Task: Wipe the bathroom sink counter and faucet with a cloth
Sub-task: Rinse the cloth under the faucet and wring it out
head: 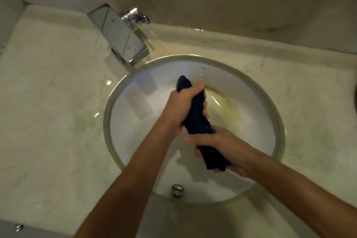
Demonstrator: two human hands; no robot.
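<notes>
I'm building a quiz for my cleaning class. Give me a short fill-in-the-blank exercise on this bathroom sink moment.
1. Both hands grip a rolled, dark ____ cloth.
2. The left hand and right hand hold the cloth over the round white ____.
3. The chrome rectangular faucet stands on the pale marble counter, to the sink's far ____.

Missing words: blue; sink; left

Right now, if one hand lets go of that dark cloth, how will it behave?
The dark cloth would probably flop and untwist; only the left hand and right hand hold it rolled. It looks wet, so likely heavy and dripping into the sink.
</notes>
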